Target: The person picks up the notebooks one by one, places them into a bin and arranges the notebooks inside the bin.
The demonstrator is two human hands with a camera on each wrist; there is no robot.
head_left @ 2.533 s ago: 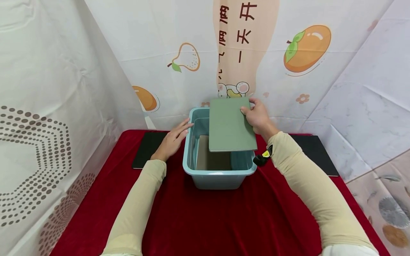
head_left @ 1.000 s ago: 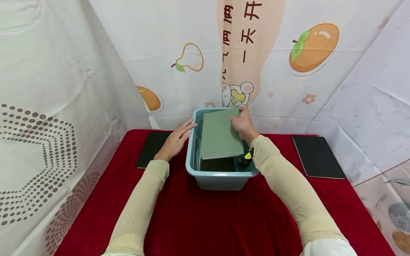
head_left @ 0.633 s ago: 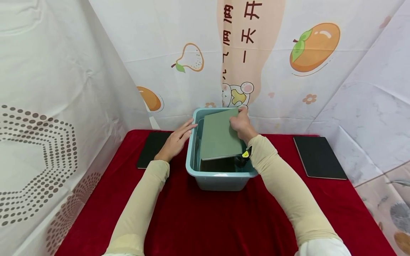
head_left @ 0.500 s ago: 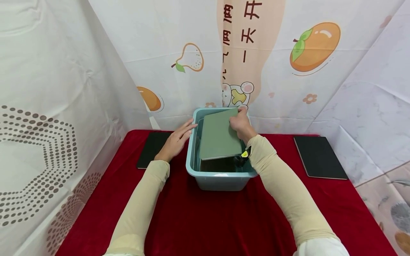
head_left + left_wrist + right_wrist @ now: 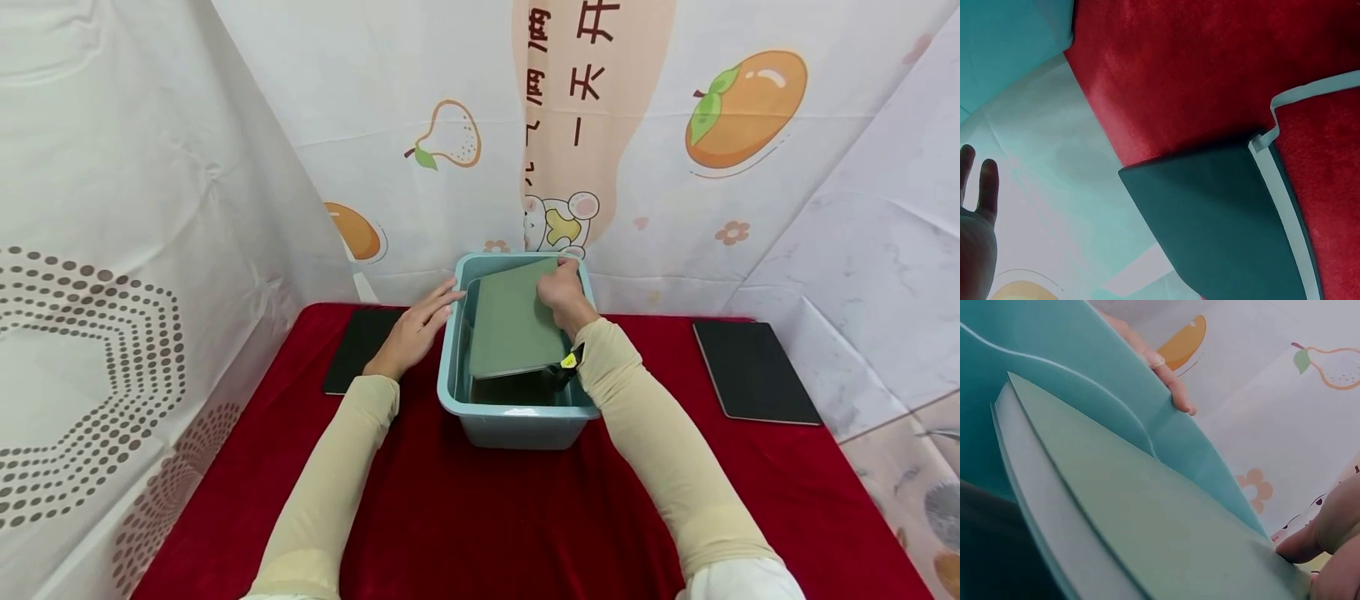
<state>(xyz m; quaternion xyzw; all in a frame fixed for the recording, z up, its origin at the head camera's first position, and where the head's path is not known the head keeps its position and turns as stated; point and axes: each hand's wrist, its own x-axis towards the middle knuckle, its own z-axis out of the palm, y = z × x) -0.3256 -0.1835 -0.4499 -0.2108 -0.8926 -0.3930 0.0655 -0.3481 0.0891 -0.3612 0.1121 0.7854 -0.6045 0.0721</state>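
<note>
A green notebook (image 5: 516,321) lies tilted inside the light blue plastic basin (image 5: 525,433), its near edge raised above the darker basin floor. My right hand (image 5: 564,287) pinches its far right corner, thumb on the cover. In the right wrist view the notebook's (image 5: 1141,500) white page edges show, and the right thumb (image 5: 1300,544) presses the cover. My left hand (image 5: 416,327) rests with straight fingers against the basin's left rim; its fingertips (image 5: 1180,397) touch that rim in the right wrist view. What lies under the notebook is mostly hidden.
A black notebook (image 5: 753,371) lies on the red cloth (image 5: 450,525) at the right. Another dark notebook (image 5: 360,346) lies at the left, partly behind the left hand; its pale strap (image 5: 1285,206) shows in the left wrist view. A printed curtain (image 5: 360,100) hangs close behind the basin.
My right hand has brought the green notebook left and down, from above the basin's right side into it. In the last half second it sinks only slightly. The left hand stays at the rim.
</note>
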